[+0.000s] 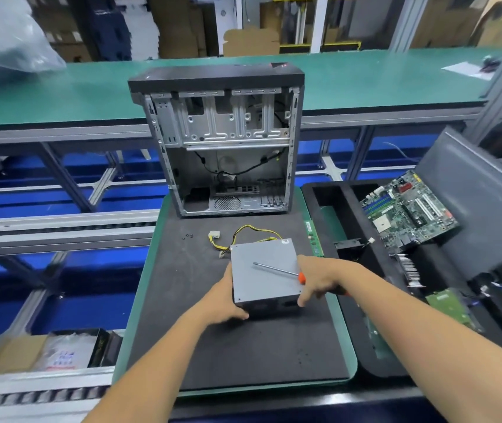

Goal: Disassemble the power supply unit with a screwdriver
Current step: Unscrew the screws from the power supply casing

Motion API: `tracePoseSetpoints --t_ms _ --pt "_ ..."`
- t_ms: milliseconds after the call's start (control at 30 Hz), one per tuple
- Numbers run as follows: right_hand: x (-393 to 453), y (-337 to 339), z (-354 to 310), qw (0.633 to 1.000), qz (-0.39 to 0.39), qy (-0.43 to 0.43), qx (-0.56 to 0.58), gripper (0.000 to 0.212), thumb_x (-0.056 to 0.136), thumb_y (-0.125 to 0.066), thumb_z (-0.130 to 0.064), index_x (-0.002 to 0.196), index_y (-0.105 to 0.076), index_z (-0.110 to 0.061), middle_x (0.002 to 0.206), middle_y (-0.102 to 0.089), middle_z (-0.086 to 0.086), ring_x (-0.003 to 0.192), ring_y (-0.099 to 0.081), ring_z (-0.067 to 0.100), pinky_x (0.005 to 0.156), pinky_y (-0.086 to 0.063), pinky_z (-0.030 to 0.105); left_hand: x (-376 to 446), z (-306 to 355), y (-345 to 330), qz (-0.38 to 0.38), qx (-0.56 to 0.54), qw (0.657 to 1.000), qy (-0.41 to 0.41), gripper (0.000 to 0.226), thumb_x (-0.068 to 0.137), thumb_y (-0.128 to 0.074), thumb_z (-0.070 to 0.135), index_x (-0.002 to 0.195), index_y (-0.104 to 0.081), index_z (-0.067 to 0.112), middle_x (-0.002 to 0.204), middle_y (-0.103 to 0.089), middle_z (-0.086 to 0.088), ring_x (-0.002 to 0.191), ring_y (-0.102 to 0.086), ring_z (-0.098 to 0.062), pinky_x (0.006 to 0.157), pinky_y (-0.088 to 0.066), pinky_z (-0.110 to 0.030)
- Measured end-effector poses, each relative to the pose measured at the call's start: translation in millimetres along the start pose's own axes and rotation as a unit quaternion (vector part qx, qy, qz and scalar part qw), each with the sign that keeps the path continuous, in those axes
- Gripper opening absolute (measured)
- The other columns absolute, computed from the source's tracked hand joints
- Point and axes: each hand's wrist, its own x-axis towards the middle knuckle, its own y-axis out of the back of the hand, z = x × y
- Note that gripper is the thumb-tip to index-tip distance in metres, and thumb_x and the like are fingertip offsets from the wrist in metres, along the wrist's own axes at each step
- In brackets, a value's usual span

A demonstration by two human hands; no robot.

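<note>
Both hands on the PSU (264,271), mid-mat (243,346).
Left hand (227,296) grips its left edge; right hand (315,277) clamps the screwdriver (277,269), fingers on the right edge. Flat grey metal box.

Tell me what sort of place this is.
Likely a computer teardown line in a factory or recycling shop: a gutted PC case on a work mat, a pulled motherboard in a tray, green-topped benches behind.

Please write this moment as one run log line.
left hand: holds power supply unit | right hand: holds screwdriver across its top | cover: still on
</note>
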Motion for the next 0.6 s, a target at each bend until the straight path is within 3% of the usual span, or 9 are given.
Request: tracePoseSetpoints --t_ms 100,200,267,333,367,467,500,533,600 --pt "5.0 11.8 2.0 0.999 0.009 0.023 0.030 0.052 0.068 -0.084 -0.025 0.090 -0.040 -0.008 0.087 -0.049 0.011 0.050 -0.058 0.017 0.045 -0.042 0.020 2.2 7.6 10.9 -0.002 -0.012 1.000 0.011 0.106 0.056 -0.081 0.016 0.141 -0.022 0.037 0.121 -0.055 0.018 0.111 -0.053 -0.010 0.077 -0.042 -0.015" --pt "7.1 33.4 1.7 0.995 -0.023 0.040 0.091 0.039 0.070 -0.085 -0.026 0.079 -0.051 -0.007 0.073 -0.059 0.008 0.046 -0.056 0.017 0.044 -0.039 0.018 3.4 15.7 31.8 -0.023 -0.044 0.999 0.000 0.070 0.060 -0.083 0.020 0.122 -0.052 0.031 0.113 -0.064 0.017 0.107 -0.060 -0.009 0.082 -0.046 -0.018" --pt "5.3 45.0 -0.2 0.989 -0.054 0.034 0.130 0.036 0.072 -0.083 -0.032 0.072 -0.057 -0.007 0.060 -0.063 0.002 0.042 -0.052 0.016 0.044 -0.037 0.017 2.2 20.4 44.0 -0.029 -0.074 0.997 0.002 0.049 0.067 -0.079 0.036 0.112 -0.062 0.026 0.107 -0.070 0.008 0.100 -0.064 -0.013 0.087 -0.052 -0.029" --pt "4.9 52.4 -1.7 0.981 -0.074 0.019 0.176 0.040 0.073 -0.082 -0.039 0.072 -0.059 -0.007 0.054 -0.061 0.002 0.040 -0.049 0.016 0.045 -0.037 0.019 2.8 24.4 51.0 -0.018 -0.091 0.996 0.009 0.033 0.077 -0.070 0.043 0.101 -0.067 0.020 0.096 -0.069 -0.002 0.088 -0.064 -0.014 0.087 -0.055 -0.036" --pt "4.2 55.0 -3.1 0.978 -0.075 0.012 0.194 0.041 0.075 -0.081 -0.041 0.073 -0.059 -0.007 0.051 -0.059 0.003 0.039 -0.047 0.016 0.046 -0.037 0.021 3.8 27.4 52.2 -0.004 -0.100 0.995 0.014 0.026 0.082 -0.067 0.043 0.092 -0.067 0.019 0.088 -0.067 -0.002 0.081 -0.063 -0.011 0.082 -0.056 -0.033" --pt "4.8 65.3 -7.5 0.985 -0.025 0.001 0.172 0.049 0.084 -0.067 -0.053 0.074 -0.062 -0.005 0.046 -0.057 0.004 0.039 -0.047 0.017 0.047 -0.036 0.023 9.6 42.4 56.5 0.090 -0.040 0.995 0.029 0.039 0.087 -0.054 0.056 0.067 -0.059 0.023 0.071 -0.061 0.007 0.069 -0.059 -0.006 0.061 -0.047 -0.019" --pt "4.8 68.6 -9.7 0.987 0.005 -0.003 0.158 0.053 0.086 -0.062 -0.056 0.074 -0.063 -0.005 0.046 -0.058 0.006 0.039 -0.047 0.017 0.047 -0.036 0.024 13.5 45.5 57.2 0.115 -0.019 0.993 0.032 0.041 0.087 -0.050 0.062 0.071 -0.061 0.026 0.077 -0.063 0.008 0.078 -0.061 -0.010 0.063 -0.044 -0.020" --pt "5.2 71.4 -11.9 0.988 0.032 -0.007 0.152 0.055 0.088 -0.060 -0.058 0.073 -0.063 -0.005 0.045 -0.058 0.006 0.039 -0.047 0.018 0.047 -0.036 0.024 18.6 47.3 57.5 0.128 -0.013 0.991 0.036 0.040 0.087 -0.046 0.065 0.089 -0.065 0.030 0.094 -0.065 0.008 0.094 -0.060 -0.014 0.071 -0.043 -0.022" --pt "6.6 75.1 -16.2 0.985 0.073 -0.012 0.159 0.055 0.089 -0.059 -0.058 0.068 -0.061 -0.007 0.044 -0.059 0.003 0.037 -0.048 0.016 0.045 -0.037 0.021 27.0 50.8 59.4 0.141 -0.004 0.989 0.034 0.056 0.087 -0.044 0.066 0.133 -0.048 0.035 0.128 -0.054 0.003 0.123 -0.047 -0.020 0.091 -0.040 -0.030"
